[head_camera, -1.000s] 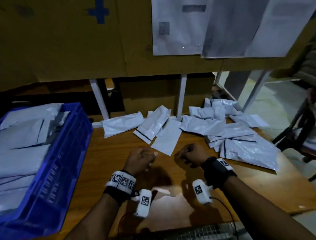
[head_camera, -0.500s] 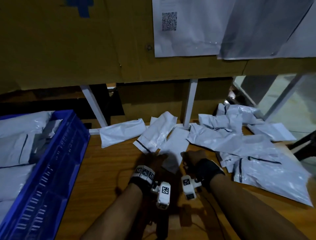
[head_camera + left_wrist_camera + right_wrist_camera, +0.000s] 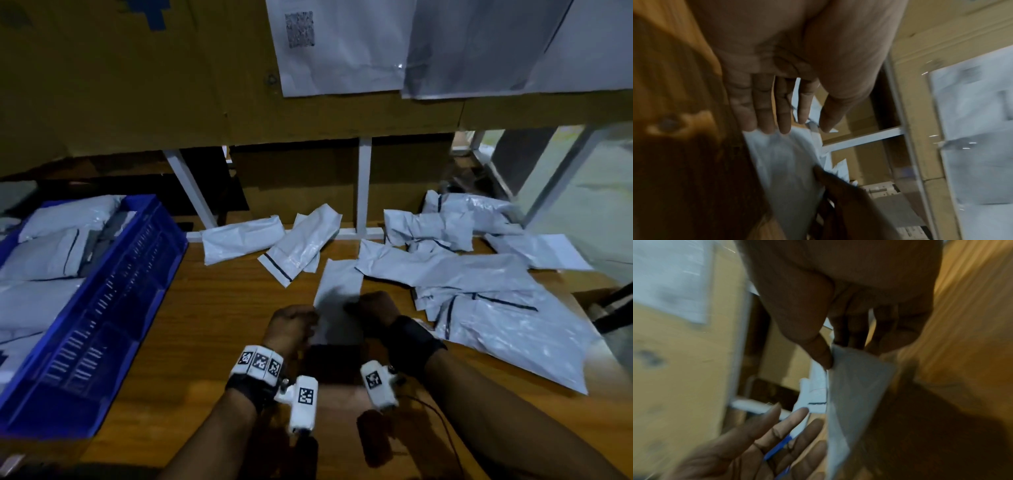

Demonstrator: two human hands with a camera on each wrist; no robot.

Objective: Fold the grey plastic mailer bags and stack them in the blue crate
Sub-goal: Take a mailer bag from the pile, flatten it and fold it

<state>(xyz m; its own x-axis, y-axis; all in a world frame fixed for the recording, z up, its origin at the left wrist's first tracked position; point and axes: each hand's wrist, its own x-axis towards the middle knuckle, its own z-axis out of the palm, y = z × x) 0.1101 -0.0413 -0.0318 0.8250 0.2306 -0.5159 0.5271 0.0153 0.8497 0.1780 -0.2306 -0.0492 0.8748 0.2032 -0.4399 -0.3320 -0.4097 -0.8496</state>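
Observation:
A flat grey mailer bag (image 3: 339, 291) lies lengthwise at the table's centre, its near end lifted between my hands. My right hand (image 3: 359, 306) pinches its right edge; the right wrist view shows thumb and fingers (image 3: 826, 356) closed on the bag (image 3: 855, 386). My left hand (image 3: 303, 322) is at the left edge, and in the left wrist view its straight fingers (image 3: 766, 116) touch the bag (image 3: 785, 162). The blue crate (image 3: 102, 308) stands at the left with folded grey bags (image 3: 44, 260) stacked inside. Several loose bags (image 3: 496, 308) are heaped at the right.
Two more bags (image 3: 239, 240) (image 3: 301, 246) lie at the table's back. Behind them rise white frame posts (image 3: 364, 185) and a cardboard wall (image 3: 137, 85) with plastic sheets (image 3: 342, 51) hung on it. The table edge runs along the right, past the heap.
Both hands were empty fists near me; they moved forward to the centre bag. My right hand has taken hold of it and my left hand has opened against it.

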